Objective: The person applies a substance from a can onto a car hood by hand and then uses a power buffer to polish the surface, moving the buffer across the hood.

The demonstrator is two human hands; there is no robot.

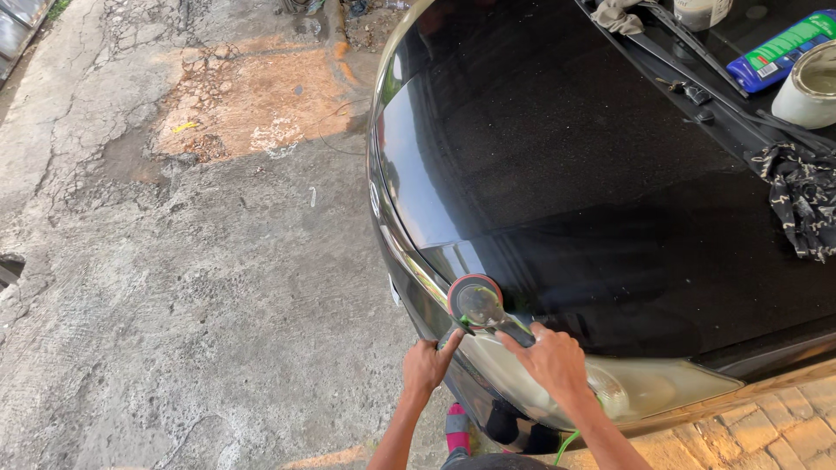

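A black car hood (566, 157) fills the right of the head view. A small polisher (477, 305) with a round red-edged pad rests on the hood's front edge, just above a cloudy headlight (662, 387). My right hand (553, 361) grips the polisher's black and green body. My left hand (427, 364) sits beside it, fingers curled against the bumper edge, its forefinger reaching up to the tool's head. A green cord (566, 444) hangs below my right forearm.
At the base of the windscreen lie a blue and green bottle (779, 48), a white tin (805, 87), a grey rag (614, 16) and a patterned dark cloth (805, 200). Cracked concrete ground (174, 261) lies to the left. Paving bricks (766, 426) show at bottom right.
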